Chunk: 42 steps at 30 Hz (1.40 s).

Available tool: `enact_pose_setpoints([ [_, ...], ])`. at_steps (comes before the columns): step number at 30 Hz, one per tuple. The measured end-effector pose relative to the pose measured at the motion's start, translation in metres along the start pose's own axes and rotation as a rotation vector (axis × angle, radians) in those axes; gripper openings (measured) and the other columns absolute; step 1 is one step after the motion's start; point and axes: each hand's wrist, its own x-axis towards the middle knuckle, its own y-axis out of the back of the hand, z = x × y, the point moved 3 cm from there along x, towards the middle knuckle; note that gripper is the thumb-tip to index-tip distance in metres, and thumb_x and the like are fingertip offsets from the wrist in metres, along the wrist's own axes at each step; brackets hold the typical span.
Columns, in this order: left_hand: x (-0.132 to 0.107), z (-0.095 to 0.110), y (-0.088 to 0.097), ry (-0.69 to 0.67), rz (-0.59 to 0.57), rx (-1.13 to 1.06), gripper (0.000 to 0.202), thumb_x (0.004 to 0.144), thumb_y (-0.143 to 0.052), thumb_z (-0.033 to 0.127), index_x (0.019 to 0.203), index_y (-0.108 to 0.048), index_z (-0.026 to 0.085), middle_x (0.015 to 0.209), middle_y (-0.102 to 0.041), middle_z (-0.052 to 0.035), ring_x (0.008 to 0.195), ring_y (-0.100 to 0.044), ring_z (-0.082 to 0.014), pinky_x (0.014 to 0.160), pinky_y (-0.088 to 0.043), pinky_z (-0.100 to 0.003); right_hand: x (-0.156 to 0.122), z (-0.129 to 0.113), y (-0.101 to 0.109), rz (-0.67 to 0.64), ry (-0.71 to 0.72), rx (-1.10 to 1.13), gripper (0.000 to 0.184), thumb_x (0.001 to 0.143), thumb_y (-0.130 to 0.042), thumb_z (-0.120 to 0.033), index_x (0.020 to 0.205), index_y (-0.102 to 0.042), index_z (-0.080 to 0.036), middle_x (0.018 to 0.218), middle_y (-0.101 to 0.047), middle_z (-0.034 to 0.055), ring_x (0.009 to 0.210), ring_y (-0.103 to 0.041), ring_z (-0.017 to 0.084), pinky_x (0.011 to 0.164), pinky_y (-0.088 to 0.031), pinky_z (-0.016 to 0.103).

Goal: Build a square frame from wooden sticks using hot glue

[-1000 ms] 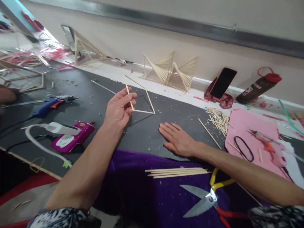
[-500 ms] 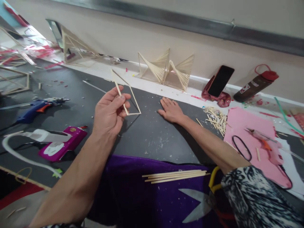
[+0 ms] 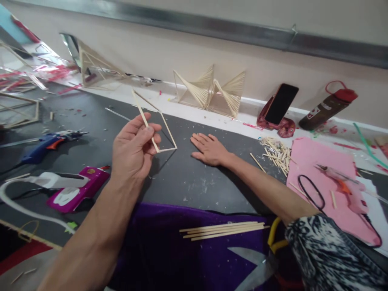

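My left hand [image 3: 135, 147] pinches one side of a small four-sided frame of wooden sticks [image 3: 168, 128], held tilted above the dark grey tabletop [image 3: 194, 182]. Flat on that tabletop lies my right hand [image 3: 209, 149], palm down with its fingers stretched out and nothing in it. Several long wooden sticks [image 3: 224, 230] rest on the purple cloth [image 3: 151, 242] close to me. Beside them are open scissors [image 3: 257, 270] with a yellow handle, partly hidden in shadow. To the right of my right hand is a pile of short cut sticks [image 3: 277, 155].
A blue glue gun [image 3: 45, 147] and a magenta device [image 3: 79, 190] with a white cable lie left. On the right, a pink glue gun [image 3: 351, 192] rests on a pink sheet [image 3: 306, 157]. Stick models [image 3: 197, 91], a phone [image 3: 281, 104] and a bottle [image 3: 327, 107] stand along the wall.
My left hand has shifted slightly left and down with the stick frame in its grip. My right hand has slid a little left and down along the tabletop.
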Motion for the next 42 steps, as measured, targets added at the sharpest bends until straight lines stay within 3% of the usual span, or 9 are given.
enact_pose_setpoints([
  [3, -0.002, -0.003, -0.002, 0.007, -0.030, 0.001, 0.026, 0.070, -0.065, 0.009, 0.094, -0.066, 0.018, 0.075, -0.067, -0.0019, 0.050, -0.056, -0.0067, 0.032, -0.034, -0.012, -0.002, 0.030, 0.003, 0.013, -0.098, -0.065, 0.065, 0.091, -0.022, -0.057, 0.145, -0.023, -0.021, 0.152, -0.023, 0.0035, 0.138, -0.020, 0.024, 0.110, -0.014, 0.048],
  [7, -0.006, -0.003, -0.006, -0.003, -0.074, -0.013, 0.025, 0.071, -0.065, 0.008, 0.095, -0.065, 0.018, 0.076, -0.067, -0.0019, 0.050, -0.056, -0.0064, 0.032, -0.036, -0.013, -0.044, 0.065, 0.028, 0.043, -0.221, -0.305, 0.051, 0.093, -0.029, -0.049, 0.137, -0.040, -0.027, 0.144, -0.039, 0.0024, 0.131, -0.032, 0.026, 0.106, -0.020, 0.049],
  [11, -0.011, 0.000, -0.010, 0.012, -0.086, -0.027, 0.026, 0.072, -0.065, 0.008, 0.096, -0.064, 0.019, 0.076, -0.067, -0.0009, 0.051, -0.056, -0.0063, 0.035, -0.039, -0.013, -0.087, 0.078, 0.062, 0.170, -0.363, -0.392, 0.042, 0.090, -0.041, -0.030, 0.128, -0.050, -0.013, 0.131, -0.050, 0.0168, 0.118, -0.041, 0.035, 0.094, -0.029, 0.053],
  [16, -0.020, 0.000, -0.018, 0.053, -0.105, -0.004, 0.028, 0.071, -0.065, 0.009, 0.097, -0.065, 0.020, 0.076, -0.067, -0.0009, 0.051, -0.056, -0.0065, 0.036, -0.041, -0.014, -0.102, 0.054, 0.047, 0.089, -0.260, -0.107, 0.028, 0.089, -0.043, -0.022, 0.109, -0.062, -0.018, 0.106, -0.061, 0.0112, 0.096, -0.051, 0.024, 0.081, -0.040, 0.035],
  [24, -0.025, -0.005, -0.023, 0.075, -0.139, 0.024, 0.030, 0.070, -0.066, 0.010, 0.098, -0.065, 0.018, 0.076, -0.067, -0.0016, 0.050, -0.055, -0.0066, 0.034, -0.037, -0.014, -0.112, 0.046, 0.028, 0.127, -0.240, 0.143, 0.023, 0.087, -0.044, -0.021, 0.094, -0.065, -0.016, 0.100, -0.060, 0.0125, 0.096, -0.050, 0.023, 0.083, -0.038, 0.037],
  [28, -0.025, -0.006, -0.024, 0.087, -0.139, 0.006, 0.033, 0.068, -0.069, 0.012, 0.100, -0.064, 0.016, 0.075, -0.068, -0.0028, 0.050, -0.055, -0.0071, 0.032, -0.035, -0.014, -0.118, 0.051, 0.034, 0.167, -0.262, 0.346, 0.031, 0.090, -0.037, -0.035, 0.090, -0.063, -0.019, 0.090, -0.063, 0.0074, 0.086, -0.056, 0.019, 0.079, -0.044, 0.034],
  [34, -0.028, -0.007, -0.027, 0.115, -0.137, 0.018, 0.033, 0.069, -0.069, 0.011, 0.101, -0.066, 0.016, 0.074, -0.068, -0.0030, 0.051, -0.054, -0.0077, 0.032, -0.037, -0.014, -0.131, 0.073, 0.062, 0.433, -0.445, 1.455, 0.078, 0.085, -0.005, -0.067, 0.115, -0.053, -0.015, 0.122, -0.059, 0.0167, 0.110, -0.056, 0.025, 0.085, -0.049, 0.043],
  [39, -0.028, -0.008, -0.027, 0.117, -0.140, 0.021, 0.030, 0.070, -0.068, 0.010, 0.099, -0.067, 0.018, 0.074, -0.067, -0.0028, 0.051, -0.053, -0.0083, 0.030, -0.036, -0.014, -0.138, 0.077, 0.063, 0.401, -0.510, 1.395, 0.084, 0.085, 0.003, -0.064, 0.121, -0.050, -0.011, 0.130, -0.053, 0.0185, 0.116, -0.054, 0.024, 0.088, -0.048, 0.042],
  [42, -0.029, -0.007, -0.027, 0.110, -0.151, 0.023, 0.030, 0.070, -0.068, 0.010, 0.099, -0.067, 0.018, 0.074, -0.067, -0.0025, 0.051, -0.054, -0.0083, 0.031, -0.036, -0.015, -0.137, 0.082, 0.053, 0.378, -0.511, 1.089, 0.075, 0.090, -0.001, -0.058, 0.120, -0.052, -0.013, 0.121, -0.060, 0.0164, 0.105, -0.061, 0.022, 0.081, -0.051, 0.038],
])
